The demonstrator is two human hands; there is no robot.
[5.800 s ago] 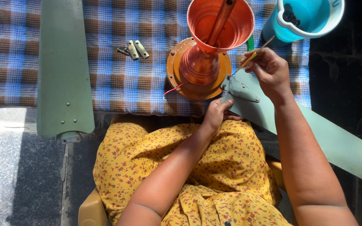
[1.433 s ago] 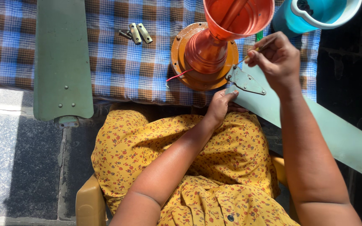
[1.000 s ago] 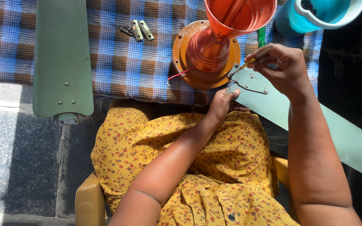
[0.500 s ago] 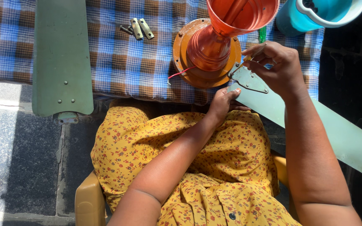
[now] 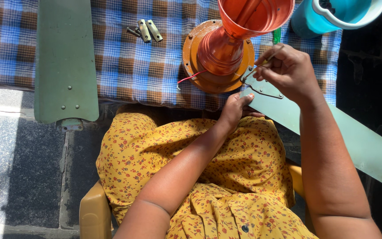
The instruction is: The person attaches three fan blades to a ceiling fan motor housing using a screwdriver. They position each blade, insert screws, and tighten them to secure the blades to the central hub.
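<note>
Up close, the right hand [image 5: 288, 71] pinches a thin screwdriver [image 5: 264, 64] at the fan blade [image 5: 332, 132] bracket beside the orange motor housing [image 5: 219, 53] — the left hand [image 5: 233, 108] grips the blade's edge, steadying it.

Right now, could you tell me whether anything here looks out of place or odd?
Mostly the loose red wire sticking out from the orange fan motor, unconnected. Small brackets lie loose on the checked cloth; a second green blade overhangs its edge.
</note>
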